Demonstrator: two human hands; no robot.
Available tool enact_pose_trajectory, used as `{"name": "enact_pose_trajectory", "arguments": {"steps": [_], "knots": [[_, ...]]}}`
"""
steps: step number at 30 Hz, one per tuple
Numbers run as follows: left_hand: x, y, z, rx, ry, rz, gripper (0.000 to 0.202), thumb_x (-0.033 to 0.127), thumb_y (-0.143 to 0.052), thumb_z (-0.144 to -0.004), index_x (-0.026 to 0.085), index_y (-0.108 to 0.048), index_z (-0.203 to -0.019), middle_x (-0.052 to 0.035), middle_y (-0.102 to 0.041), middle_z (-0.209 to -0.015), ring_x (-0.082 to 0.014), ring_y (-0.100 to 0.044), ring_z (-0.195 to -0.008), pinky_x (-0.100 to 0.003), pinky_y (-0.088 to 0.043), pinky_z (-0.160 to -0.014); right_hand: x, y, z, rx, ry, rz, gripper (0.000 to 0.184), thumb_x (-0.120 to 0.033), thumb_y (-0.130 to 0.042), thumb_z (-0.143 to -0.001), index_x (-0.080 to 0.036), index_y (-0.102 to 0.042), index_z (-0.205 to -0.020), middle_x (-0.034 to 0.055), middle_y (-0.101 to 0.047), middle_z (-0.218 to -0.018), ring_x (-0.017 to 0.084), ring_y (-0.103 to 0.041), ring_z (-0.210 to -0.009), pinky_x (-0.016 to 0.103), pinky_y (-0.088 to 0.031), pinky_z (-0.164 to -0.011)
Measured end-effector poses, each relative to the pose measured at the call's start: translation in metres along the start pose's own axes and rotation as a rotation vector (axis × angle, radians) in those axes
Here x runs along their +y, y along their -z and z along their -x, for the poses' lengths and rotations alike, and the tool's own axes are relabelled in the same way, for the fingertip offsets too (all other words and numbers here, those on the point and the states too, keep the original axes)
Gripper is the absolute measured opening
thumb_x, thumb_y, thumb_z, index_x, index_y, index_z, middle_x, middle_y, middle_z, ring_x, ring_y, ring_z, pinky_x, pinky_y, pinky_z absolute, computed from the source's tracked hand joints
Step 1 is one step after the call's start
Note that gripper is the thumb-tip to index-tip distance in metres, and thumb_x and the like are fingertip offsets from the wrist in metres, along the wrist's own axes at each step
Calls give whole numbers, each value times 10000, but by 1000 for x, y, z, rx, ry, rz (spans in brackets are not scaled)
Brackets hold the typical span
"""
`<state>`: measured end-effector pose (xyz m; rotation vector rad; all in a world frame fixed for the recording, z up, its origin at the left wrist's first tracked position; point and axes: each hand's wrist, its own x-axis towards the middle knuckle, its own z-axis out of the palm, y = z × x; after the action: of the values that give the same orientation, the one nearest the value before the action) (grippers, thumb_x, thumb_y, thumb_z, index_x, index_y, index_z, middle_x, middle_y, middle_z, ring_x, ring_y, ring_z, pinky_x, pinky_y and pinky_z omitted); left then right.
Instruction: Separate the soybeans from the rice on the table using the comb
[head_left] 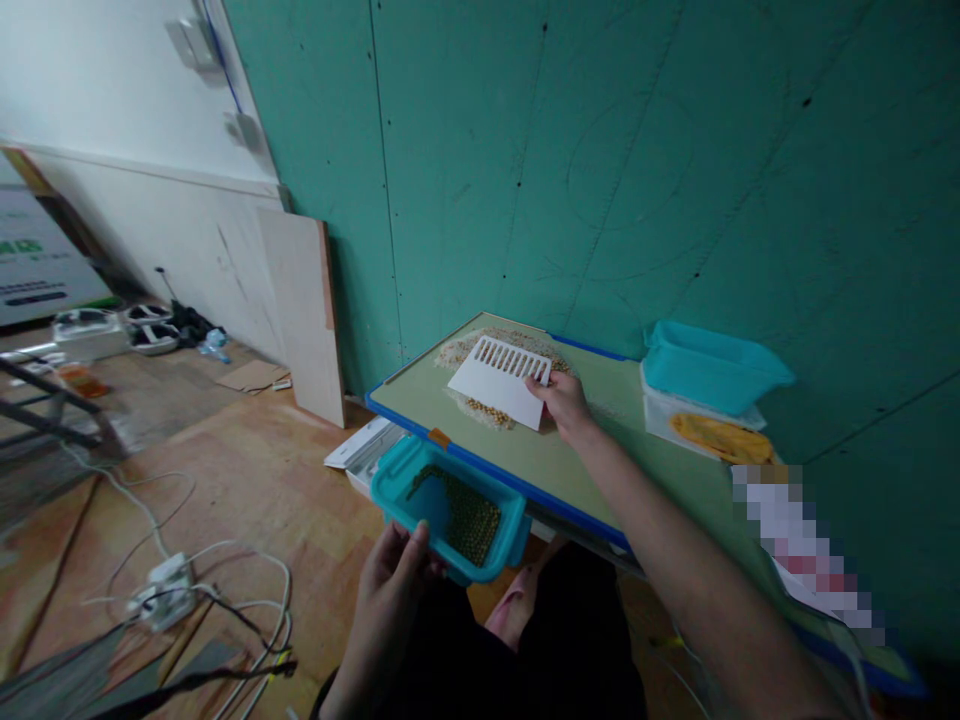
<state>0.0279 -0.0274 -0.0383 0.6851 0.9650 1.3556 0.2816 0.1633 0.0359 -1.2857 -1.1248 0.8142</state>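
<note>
The right hand (564, 402) grips a flat white slotted scraper (501, 388) over loose pale and golden grains (459, 352) on a smooth green bench (630, 430), blue-edged. Just below its near edge, the left hand (397, 558) pinches a turquoise plastic container (384, 485) of small round green beans (474, 515). Bare surface separates the grains from a turquoise tub (712, 368).

No words can be read with certainty. At the far left edge of the frame, a pale sign (56, 268) carries large green characters (21, 246), blurred and partly cut off by the frame. Beneath them run smaller dark marks (34, 288), like a line of print, too small to make out, and a dark bar (35, 300). At lower right, a pixelated patch (810, 550) shows white and red, illegible.
</note>
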Motion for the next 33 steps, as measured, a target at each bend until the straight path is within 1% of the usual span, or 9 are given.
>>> {"name": "enact_pose_trajectory", "arguments": {"steps": [6, 12, 17, 21, 24, 28, 30, 33], "knots": [[-1, -1, 0, 5, -2, -1, 332, 478, -772, -774, 185, -626, -824, 27, -607, -635, -109, -550, -558, -220, -459, -547, -5, -3, 6, -31, -55, -42, 448, -485, -831, -496, -173, -686, -784, 40, -716, -731, 223, -670, -694, 317, -517, -598], [-3, 2, -1, -9, -17, -3, 317, 466, -760, -791, 181, -628, -832, 27, -599, -648, -109, -541, -562, -225, -458, -548, -12, -7, 13, -41, -112, -110, 495, -460, -863, -446, -166, -686, -803, 49, -734, -769, 235, -679, -739, 322, -521, -616], [0, 1, 1, -5, -31, -24, 325, 472, -762, -785, 179, -622, -795, 26, -599, -625, -115, -548, -555, -227, -460, -544, -13, -5, 12, -68, -82, -107, 508, -491, -844, -479, -169, -686, -838, 45, -724, -749, 229, -670, -717, 331, -523, -628], [3, -1, 2, -3, -20, -14, 338, 480, -776, -767, 183, -618, -797, 25, -609, -623, -115, -552, -550, -224, -460, -544, -10, -1, 7, -39, -34, -46, 505, -549, -806, -506, -173, -673, -817, 42, -710, -725, 217, -653, -681, 324, -510, -611], [3, -2, 3, 2, -29, -26, 343, 486, -774, -768, 184, -612, -791, 27, -605, -621, -111, -545, -547, -217, -454, -536, -8, 1, 4, -41, -25, -26, 509, -558, -796, -506, -173, -673, -816, 42, -712, -735, 214, -650, -681, 318, -505, -610], [2, -2, 2, -7, -41, -28, 327, 472, -758, -792, 182, -607, -790, 31, -594, -633, -108, -536, -560, -217, -455, -542, -8, -1, 5, -49, -43, -47, 499, -533, -807, -497, -169, -677, -813, 51, -720, -741, 223, -659, -699, 322, -510, -610], [1, -1, 2, -13, -36, -21, 319, 469, -750, -801, 182, -612, -814, 28, -598, -651, -110, -538, -570, -223, -461, -551, -9, -3, 8, -48, -67, -48, 490, -519, -817, -490, -169, -676, -802, 56, -725, -748, 233, -669, -715, 322, -512, -600], [0, -1, 1, -8, -33, -40, 321, 472, -744, -805, 181, -609, -803, 27, -596, -645, -113, -540, -571, -226, -463, -554, -12, -6, 13, -58, -113, -65, 502, -492, -839, -465, -168, -674, -811, 62, -734, -768, 242, -680, -731, 318, -515, -581]]}}
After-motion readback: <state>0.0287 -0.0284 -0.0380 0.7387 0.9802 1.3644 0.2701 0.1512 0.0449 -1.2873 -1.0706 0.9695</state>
